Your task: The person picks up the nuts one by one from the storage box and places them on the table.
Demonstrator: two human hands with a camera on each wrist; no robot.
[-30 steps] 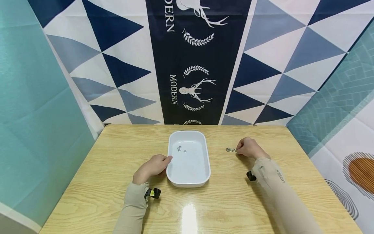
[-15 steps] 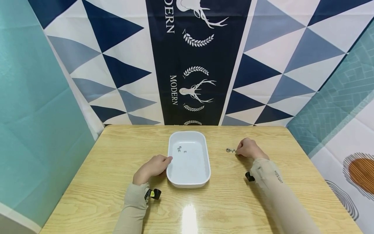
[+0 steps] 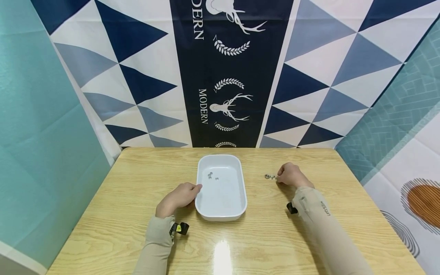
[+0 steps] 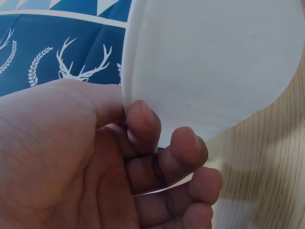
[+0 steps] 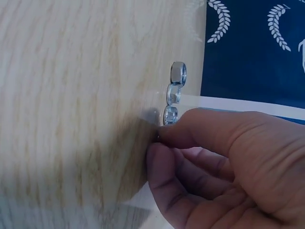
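Note:
My left hand (image 3: pixel 180 195) grips the left wall of a white rectangular tray (image 3: pixel 221 202), thumb at the rim and fingers curled against the outside, as the left wrist view shows (image 4: pixel 157 143). Inside the tray lie several small metal nuts (image 3: pixel 210 175). To its right, my right hand (image 3: pixel 292 174) is down on the table at the end of a short row of shiny nuts. In the right wrist view, a large nut (image 5: pixel 178 74), a middle one (image 5: pixel 173 94) and another nut (image 5: pixel 170 115) stand in line. Thumb and forefinger pinch a tiny metal piece, mostly hidden, likely a nut.
The wooden table (image 3: pixel 137 168) carries the tray and nuts. A patterned cloth (image 3: pixel 227 76) hangs along its back edge, with teal sheeting (image 3: pixel 51 114) on the left. Each wrist bears a small black camera (image 3: pixel 184 228).
My right forearm has shifted slightly leftward while the fingertips stay by the row of nuts. My left hand and the tray hold still.

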